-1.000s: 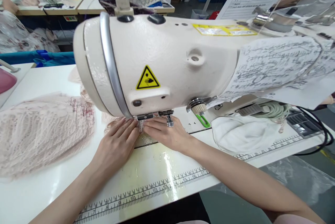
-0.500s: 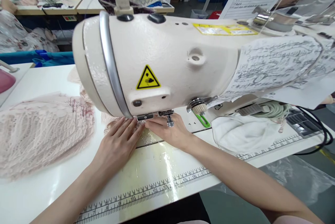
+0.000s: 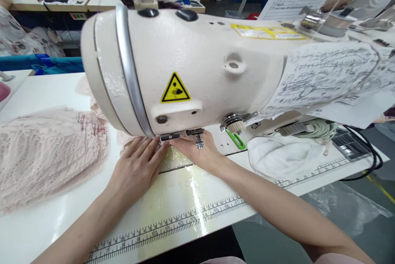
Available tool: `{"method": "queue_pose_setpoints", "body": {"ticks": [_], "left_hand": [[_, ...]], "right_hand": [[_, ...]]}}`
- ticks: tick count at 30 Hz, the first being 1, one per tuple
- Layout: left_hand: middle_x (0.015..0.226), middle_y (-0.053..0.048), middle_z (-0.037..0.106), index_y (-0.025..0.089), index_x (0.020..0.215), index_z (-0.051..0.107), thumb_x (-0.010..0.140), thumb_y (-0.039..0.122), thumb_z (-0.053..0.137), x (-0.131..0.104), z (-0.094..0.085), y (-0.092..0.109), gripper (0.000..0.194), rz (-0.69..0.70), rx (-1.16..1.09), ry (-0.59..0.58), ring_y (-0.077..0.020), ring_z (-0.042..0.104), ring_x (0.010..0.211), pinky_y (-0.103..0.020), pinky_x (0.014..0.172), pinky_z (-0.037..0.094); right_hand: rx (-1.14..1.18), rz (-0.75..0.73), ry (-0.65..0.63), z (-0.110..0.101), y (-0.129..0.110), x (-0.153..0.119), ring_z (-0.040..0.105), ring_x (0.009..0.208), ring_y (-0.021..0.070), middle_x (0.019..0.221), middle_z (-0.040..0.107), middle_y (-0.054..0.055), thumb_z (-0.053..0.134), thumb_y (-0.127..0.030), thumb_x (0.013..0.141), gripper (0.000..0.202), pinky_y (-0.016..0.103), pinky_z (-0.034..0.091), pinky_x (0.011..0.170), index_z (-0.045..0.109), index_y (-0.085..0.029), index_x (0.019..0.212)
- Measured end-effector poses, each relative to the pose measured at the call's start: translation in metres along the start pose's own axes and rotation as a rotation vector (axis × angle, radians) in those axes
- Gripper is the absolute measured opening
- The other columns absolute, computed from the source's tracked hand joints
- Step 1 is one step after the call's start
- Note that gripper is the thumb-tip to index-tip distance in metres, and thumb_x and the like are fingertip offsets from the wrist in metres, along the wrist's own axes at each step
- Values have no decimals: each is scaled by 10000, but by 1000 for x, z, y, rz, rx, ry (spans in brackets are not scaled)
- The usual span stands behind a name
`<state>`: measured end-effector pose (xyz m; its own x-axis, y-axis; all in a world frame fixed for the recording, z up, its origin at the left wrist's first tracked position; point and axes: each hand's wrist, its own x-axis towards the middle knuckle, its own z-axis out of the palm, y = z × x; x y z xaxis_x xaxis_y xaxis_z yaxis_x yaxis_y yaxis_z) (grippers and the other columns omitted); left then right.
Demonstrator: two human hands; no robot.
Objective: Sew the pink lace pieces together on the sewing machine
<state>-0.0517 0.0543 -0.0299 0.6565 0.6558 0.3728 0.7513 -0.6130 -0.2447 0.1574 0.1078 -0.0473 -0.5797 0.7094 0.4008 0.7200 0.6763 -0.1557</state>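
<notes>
A cream sewing machine (image 3: pixel 197 66) spans the view above both hands. Beneath its left end, my left hand (image 3: pixel 138 161) lies flat with fingers spread on pale pink lace (image 3: pixel 125 137), most of which the hand and machine hide. My right hand (image 3: pixel 199 151) is just to the right, below the machine head; its fingertips meet the fabric near my left thumb and are partly hidden by machine parts, so their grip is unclear. A larger heap of pink lace (image 3: pixel 52 153) lies at the left.
White cloth (image 3: pixel 277 155) and a green thread snipper (image 3: pixel 235 139) lie to the right. A printed ruler (image 3: pixel 173 228) runs along the table's front edge. Papers (image 3: pixel 330 75) hang on the machine. Another person's patterned clothing (image 3: pixel 24 29) shows at the upper left.
The whole view has shifted slightly, with the table and lace a little further left. Both hands stay at the fabric under the machine, in nearly the same pose.
</notes>
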Motion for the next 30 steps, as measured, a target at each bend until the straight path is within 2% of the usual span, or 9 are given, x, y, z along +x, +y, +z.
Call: {"method": "queue_pose_setpoints", "body": {"ticks": [5,9,13,17,23,30], "left_hand": [[1223,-151,662,69,1295,556,936,157,490,1,-2,1,375,4,3,34,-298,638,1100,-496,1004,454],[1194,-131,681,67,1245,585,905,109,531,3,-6,1,347,43,19,93,-275,643,1077,-448,989,460],[1154,-147,692,41,1181,617,914,187,527,2,-5,-1,317,-29,25,76,-287,659,1006,-471,986,456],[1083,-153,710,49,1174,625,922,223,497,2,-5,-2,331,-89,43,39,-308,656,978,-497,959,458],[1286,-134,629,113,1369,496,944,192,466,-1,-3,-2,433,-27,-69,-43,-278,628,1121,-508,1069,367],[1285,-141,625,83,1345,512,952,187,449,0,-3,-2,412,-29,-64,-45,-277,635,1114,-504,1051,369]], "right_hand": [[1,13,37,-2,-2,4,563,717,108,770,681,-9,473,-227,953,244,255,363,626,714,-261,966],[-3,-48,64,-7,-4,0,578,701,113,777,695,12,491,-260,956,230,258,394,639,718,-234,980],[-67,-107,115,-10,-10,-10,628,769,146,1016,721,33,479,-375,969,284,303,432,684,696,-232,1084],[-58,-61,67,-11,-18,-16,629,883,163,1173,672,57,438,-398,986,326,343,438,823,668,-235,1149],[-96,-80,48,-13,-18,-14,624,846,155,1156,672,30,445,-402,984,303,346,399,779,668,-255,1125],[-125,-93,98,-13,-17,-14,622,827,140,1120,695,-6,465,-386,981,271,341,376,766,674,-262,1101]]}}
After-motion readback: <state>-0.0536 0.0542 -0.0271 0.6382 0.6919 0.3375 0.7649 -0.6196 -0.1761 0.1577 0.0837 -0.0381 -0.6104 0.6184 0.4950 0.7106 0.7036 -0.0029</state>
